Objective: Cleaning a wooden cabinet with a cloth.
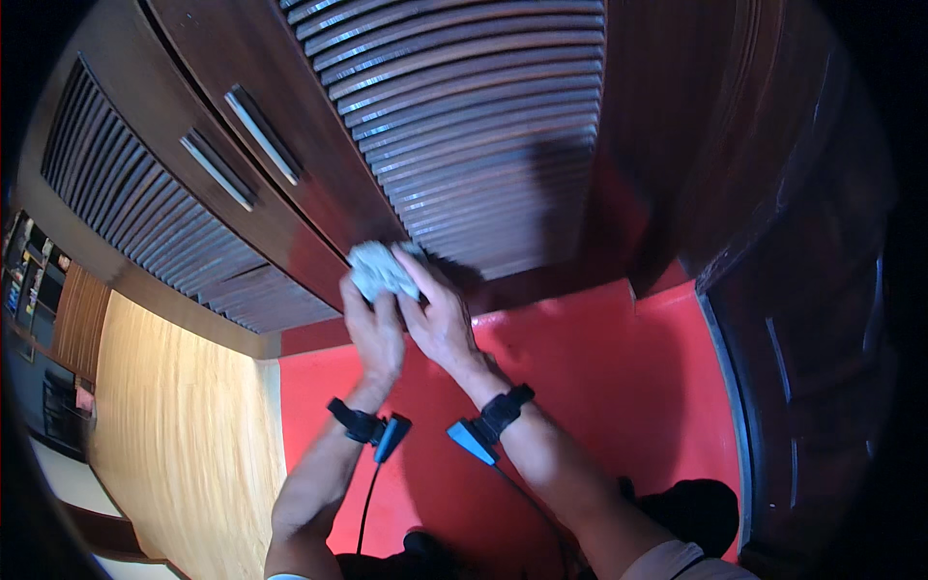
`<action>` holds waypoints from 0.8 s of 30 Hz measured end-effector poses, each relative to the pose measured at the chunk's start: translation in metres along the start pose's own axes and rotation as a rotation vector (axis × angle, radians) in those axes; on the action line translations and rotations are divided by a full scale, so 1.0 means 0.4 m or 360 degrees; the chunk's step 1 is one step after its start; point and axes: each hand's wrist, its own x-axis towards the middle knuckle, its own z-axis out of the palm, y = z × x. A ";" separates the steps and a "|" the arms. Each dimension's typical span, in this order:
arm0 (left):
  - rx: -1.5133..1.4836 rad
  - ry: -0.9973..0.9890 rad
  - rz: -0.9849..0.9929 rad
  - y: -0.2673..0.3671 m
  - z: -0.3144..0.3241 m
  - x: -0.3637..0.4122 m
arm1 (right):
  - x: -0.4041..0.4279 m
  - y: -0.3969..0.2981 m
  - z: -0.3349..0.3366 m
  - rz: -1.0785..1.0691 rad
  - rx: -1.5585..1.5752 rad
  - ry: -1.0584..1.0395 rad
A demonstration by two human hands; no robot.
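Observation:
A crumpled pale cloth [378, 270] is bunched between my two hands, close to the lower part of a dark wooden louvered door [471, 130]. My left hand [373, 330] grips the cloth from below and to the left. From the right, my right hand [438, 315] has its fingers on the same cloth. Whether the cloth presses against the wood cannot be made out. Each wrist wears a black strap with a blue device and a cable.
A second louvered door [145, 203] adjoins on the left. Metal handles [261, 134] face each other across the gap. Below lies a red floor [580, 377], with a pale wood-grain floor [181, 420] to the left. A dark panelled surface [812, 348] bounds the right side.

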 end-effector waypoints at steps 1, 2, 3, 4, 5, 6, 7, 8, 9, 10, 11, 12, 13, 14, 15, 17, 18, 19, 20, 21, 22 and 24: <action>0.0051 0.0054 0.0064 0.030 -0.023 0.033 | 0.031 -0.045 0.009 -0.0046 0.0094 -0.0010; 0.0012 0.0083 0.0102 0.073 -0.021 0.058 | 0.057 -0.071 0.002 -0.0090 0.0108 0.0004; 0.0076 0.0090 0.0179 0.074 -0.040 0.084 | 0.079 -0.092 0.008 -0.0220 0.0066 0.0039; -0.0024 0.0141 0.0218 0.105 -0.039 0.094 | 0.093 -0.114 0.014 -0.0284 0.0084 0.0072; -0.0030 0.0122 0.0318 0.096 -0.049 0.107 | 0.100 -0.122 0.022 -0.0347 0.0102 0.0106; -0.0044 0.0133 0.0313 0.086 -0.049 0.109 | 0.096 -0.114 0.029 -0.0350 0.0097 0.0113; -0.0057 0.0145 0.0307 0.076 -0.042 0.104 | 0.088 -0.106 0.032 -0.0354 0.0092 0.0121; -0.0061 0.0161 0.0283 0.059 -0.027 0.091 | 0.073 -0.089 0.028 -0.0277 0.0051 0.0076; -0.0053 0.0150 0.0274 0.025 -0.026 0.074 | 0.050 -0.060 0.041 -0.0205 0.0048 0.0085; 0.0039 0.0104 0.0241 -0.013 -0.025 0.053 | 0.023 -0.027 0.047 -0.0164 0.0053 0.0100; 0.0130 0.0060 0.0209 -0.051 -0.025 0.032 | -0.003 0.006 0.053 -0.0124 0.0058 0.0114; 0.0147 0.0003 0.0101 -0.088 -0.015 0.004 | -0.036 0.046 0.052 -0.0057 0.0032 0.0096; 0.0186 -0.0041 0.0117 -0.127 0.002 -0.025 | -0.071 0.088 0.046 0.0000 -0.0029 0.0095; 0.0082 -0.0163 -0.0092 -0.152 0.027 -0.058 | -0.108 0.129 0.025 0.0093 -0.0096 0.0074; 0.0018 -0.0256 -0.0285 -0.165 0.024 -0.079 | -0.133 0.153 0.025 0.0173 -0.0116 0.0041; 0.0063 -0.0399 -0.0340 -0.202 0.028 -0.108 | -0.170 0.195 0.016 0.0200 -0.0102 0.0018; 0.0050 -0.0469 -0.0382 -0.226 0.018 -0.115 | -0.179 0.201 0.019 0.0257 -0.0142 -0.0012; 0.0081 -0.0510 -0.0487 -0.229 0.031 -0.125 | -0.190 0.216 0.009 0.0275 -0.0140 -0.0030; 0.0064 -0.0573 -0.0595 -0.248 0.040 -0.138 | -0.201 0.229 0.001 0.0315 -0.0171 -0.0044; 0.0053 -0.0636 -0.0702 -0.269 0.044 -0.150 | -0.216 0.245 -0.001 0.0355 -0.0197 -0.0056; 0.0094 -0.0724 -0.0741 -0.270 0.036 -0.153 | -0.235 0.253 0.009 0.0544 -0.0129 -0.0072; -0.0025 -0.0773 -0.0920 -0.332 0.037 -0.165 | -0.269 0.273 0.010 0.0822 0.0026 -0.0015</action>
